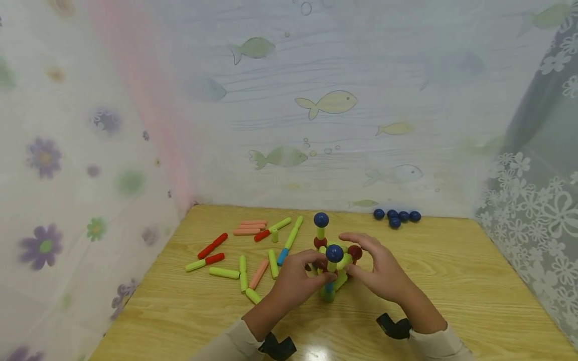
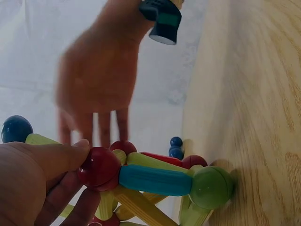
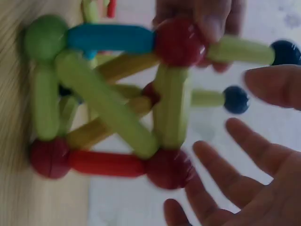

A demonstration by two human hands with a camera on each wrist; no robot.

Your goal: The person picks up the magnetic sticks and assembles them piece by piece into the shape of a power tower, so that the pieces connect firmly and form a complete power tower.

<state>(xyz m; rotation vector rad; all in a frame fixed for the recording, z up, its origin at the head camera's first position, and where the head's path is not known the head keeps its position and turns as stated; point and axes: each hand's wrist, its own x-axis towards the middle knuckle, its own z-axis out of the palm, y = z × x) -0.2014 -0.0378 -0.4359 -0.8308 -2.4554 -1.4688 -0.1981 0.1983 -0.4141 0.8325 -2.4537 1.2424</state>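
A frame built of sticks and balls [image 1: 340, 265] stands on the table, with green, blue and red sticks joined at red and green balls. In the left wrist view, my left hand [image 2: 37, 183] pinches a red ball [image 2: 101, 168] at an upper corner between thumb and fingers. A blue stick [image 2: 155, 180] runs down from that ball to a green ball [image 2: 211, 187] on the table. Two green sticks topped with dark blue balls [image 1: 321, 219] rise above the frame. My right hand [image 1: 384, 273] is spread, its fingertips close by another upper red ball [image 3: 170, 168].
Loose green, red and orange sticks [image 1: 224, 273] lie left of the frame, some joined end to end. Several dark blue balls [image 1: 395, 222] sit at the back right edge. A fish-printed curtain [image 1: 329, 170] closes off the back, with patterned curtains on both sides.
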